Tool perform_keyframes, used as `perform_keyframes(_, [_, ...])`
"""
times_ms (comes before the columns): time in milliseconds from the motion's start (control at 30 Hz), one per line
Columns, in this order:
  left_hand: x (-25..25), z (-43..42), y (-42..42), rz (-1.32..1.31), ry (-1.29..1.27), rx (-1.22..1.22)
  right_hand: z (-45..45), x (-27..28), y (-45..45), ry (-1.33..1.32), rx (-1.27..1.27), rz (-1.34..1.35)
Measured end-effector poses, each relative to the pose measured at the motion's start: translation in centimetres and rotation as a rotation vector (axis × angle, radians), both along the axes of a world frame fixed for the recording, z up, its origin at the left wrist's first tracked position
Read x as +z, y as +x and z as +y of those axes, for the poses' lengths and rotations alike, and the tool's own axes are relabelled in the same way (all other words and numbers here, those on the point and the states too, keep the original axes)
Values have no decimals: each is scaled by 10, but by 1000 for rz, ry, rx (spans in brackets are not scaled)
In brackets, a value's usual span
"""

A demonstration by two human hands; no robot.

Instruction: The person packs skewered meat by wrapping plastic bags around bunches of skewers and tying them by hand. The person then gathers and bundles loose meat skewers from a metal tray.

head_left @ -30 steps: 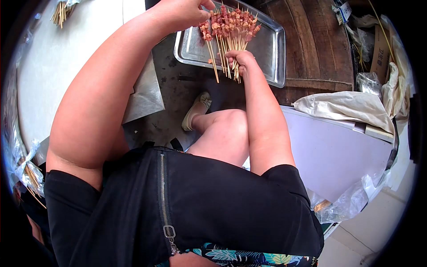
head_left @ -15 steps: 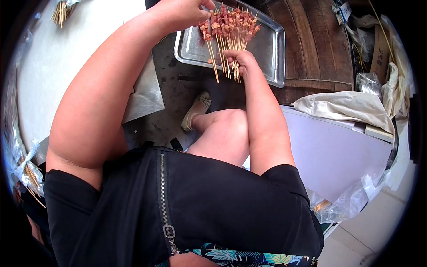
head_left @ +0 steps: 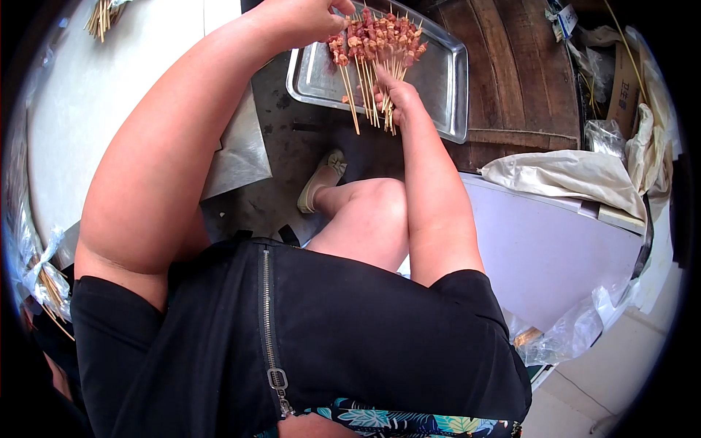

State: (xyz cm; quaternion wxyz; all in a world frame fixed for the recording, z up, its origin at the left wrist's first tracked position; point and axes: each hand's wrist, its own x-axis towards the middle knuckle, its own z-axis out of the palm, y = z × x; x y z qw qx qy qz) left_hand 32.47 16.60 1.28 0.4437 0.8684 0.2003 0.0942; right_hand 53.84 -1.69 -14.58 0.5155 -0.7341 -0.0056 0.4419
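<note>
Several raw meat skewers fan out over a shallow metal tray, their meat ends away from me and bare sticks towards me. My right hand is closed around the lower sticks, its thumb pointing up along them. At the top edge, my left hand has its fingers bent together beside the upper left of the meat; what they pinch, if anything, is hidden. One skewer on the left stands apart from the gripped bundle, just below my left fingers. A small scrap of meat lies in the tray.
A pale tabletop on the left carries a bundle of sticks. Dark wooden boards lie right of the tray. Beside my right arm is a white surface with a cream cloth and a plastic bag.
My right thumb has swung from lying across the sticks to pointing up along them. My left hand has shifted very slightly to the right.
</note>
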Motion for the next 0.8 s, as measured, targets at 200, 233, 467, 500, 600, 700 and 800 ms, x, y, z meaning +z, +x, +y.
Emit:
perform_keyframes(200, [-11,4,2,-87,103,5,-4,6,-9,-36,159,-449])
perform_keyframes(233, [-12,5,2,-89,105,8,-4,2,-6,-34,162,-451])
perform_keyframes(467, [-11,4,2,-96,81,-8,3,29,-29,-670,432,-1271])
perform_keyframes(500, [-12,4,2,-107,70,2,3,33,-31,-670,435,-1272])
perform_keyframes(600, [-11,5,3,-74,75,-32,5,40,-36,-721,509,-1320])
perform_keyframes(700, [-18,6,8,-91,-50,-3,9,37,-46,-827,631,-1297])
perform_keyframes(800, [-22,7,9,-142,-36,-2,12,36,-56,-888,741,-1277])
